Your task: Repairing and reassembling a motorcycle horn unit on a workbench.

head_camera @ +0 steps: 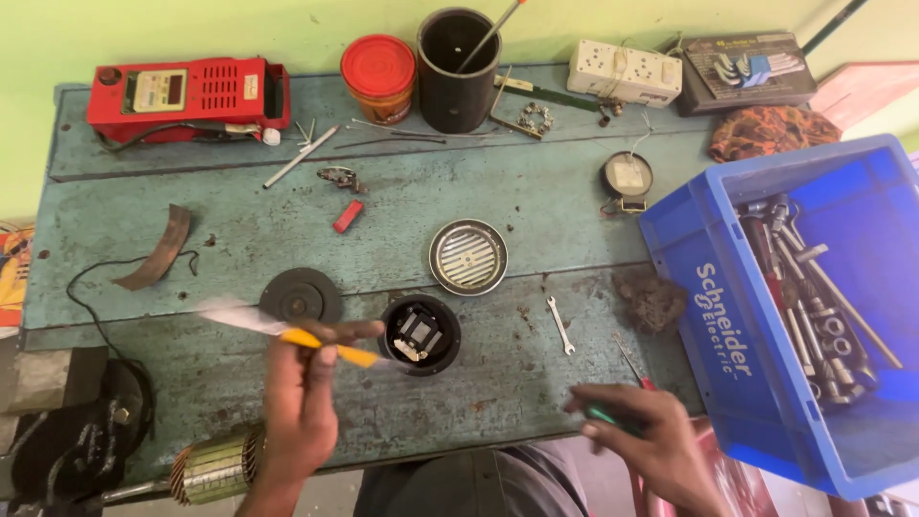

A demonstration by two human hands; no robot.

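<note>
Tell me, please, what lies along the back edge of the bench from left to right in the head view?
Red meter → orange tub with red lid → black cylinder → white socket strip → hex key set in a black case.

Yellow-handled brush [325,347] beside black housing [421,333]

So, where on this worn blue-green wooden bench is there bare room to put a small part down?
Bare planks lie between the curved brown strip and the small red block, and below the red meter box. The front edge between the left hand and right hand is open too. The back row and the blue plastic crate side are crowded.
</note>
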